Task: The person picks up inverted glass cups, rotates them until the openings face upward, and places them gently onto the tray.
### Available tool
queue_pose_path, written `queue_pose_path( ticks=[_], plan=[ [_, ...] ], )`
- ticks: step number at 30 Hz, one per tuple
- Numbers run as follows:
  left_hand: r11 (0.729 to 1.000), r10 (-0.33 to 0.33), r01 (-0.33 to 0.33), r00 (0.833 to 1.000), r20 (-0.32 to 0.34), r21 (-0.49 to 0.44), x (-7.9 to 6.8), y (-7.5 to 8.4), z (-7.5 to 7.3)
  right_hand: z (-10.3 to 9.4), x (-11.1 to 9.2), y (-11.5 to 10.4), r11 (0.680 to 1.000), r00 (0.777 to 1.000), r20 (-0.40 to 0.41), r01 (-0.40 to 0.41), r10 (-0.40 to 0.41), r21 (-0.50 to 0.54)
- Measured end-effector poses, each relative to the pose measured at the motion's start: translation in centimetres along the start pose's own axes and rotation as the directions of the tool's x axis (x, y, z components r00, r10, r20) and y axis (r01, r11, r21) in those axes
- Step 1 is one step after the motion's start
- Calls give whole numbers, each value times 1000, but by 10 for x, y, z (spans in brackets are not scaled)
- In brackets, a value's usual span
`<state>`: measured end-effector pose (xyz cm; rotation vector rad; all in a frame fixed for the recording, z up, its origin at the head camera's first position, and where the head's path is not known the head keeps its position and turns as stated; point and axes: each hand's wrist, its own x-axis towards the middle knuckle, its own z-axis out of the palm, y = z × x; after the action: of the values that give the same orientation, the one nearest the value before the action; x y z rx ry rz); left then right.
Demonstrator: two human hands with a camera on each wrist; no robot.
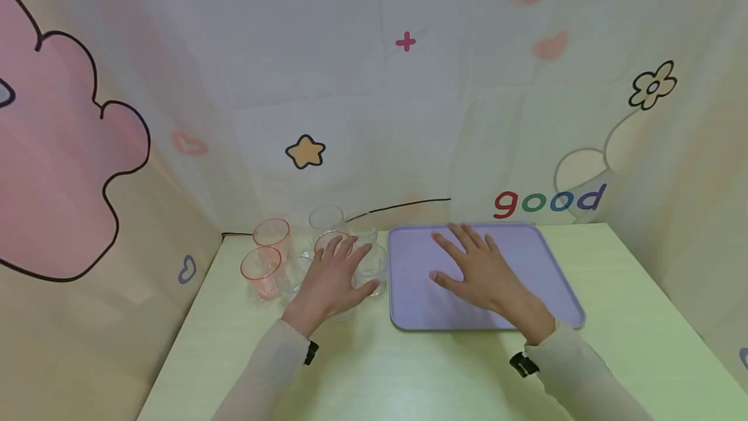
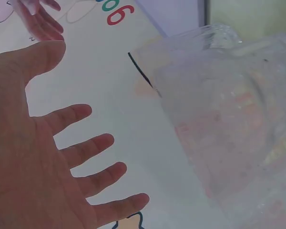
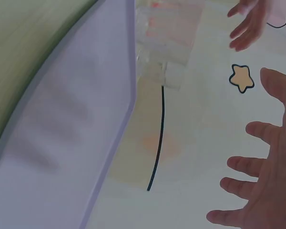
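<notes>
My left hand (image 1: 332, 283) hovers with fingers spread above a cluster of clear glasses, apart from them in the left wrist view. Several glasses are plain, such as the clear glass (image 1: 374, 265) beside the tray; others have orange-red rims, like the front-left red-rimmed glass (image 1: 261, 271) and another red-rimmed glass (image 1: 272, 234) behind it. The hand hides part of the group. Over a flat lilac tray (image 1: 409, 304) my right hand (image 1: 482, 271) is held with fingers spread and nothing in it; its shadow falls on the tray in the right wrist view.
Everything stands on a pale green table (image 1: 374, 369). A patterned cloth backdrop (image 1: 350, 83) rises behind the table and at both sides. The glasses stand close together just left of the tray, near the back edge.
</notes>
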<state>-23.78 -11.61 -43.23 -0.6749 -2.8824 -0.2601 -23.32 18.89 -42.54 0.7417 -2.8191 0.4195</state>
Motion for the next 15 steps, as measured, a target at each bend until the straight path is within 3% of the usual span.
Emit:
queue_pose_path(
  ticks=[15],
  plan=[
    [1000, -2, 2, 1000, 12, 5, -19, -12, 10, 9, -5, -23, 997, 997, -9, 77, -76, 29]
  ],
)
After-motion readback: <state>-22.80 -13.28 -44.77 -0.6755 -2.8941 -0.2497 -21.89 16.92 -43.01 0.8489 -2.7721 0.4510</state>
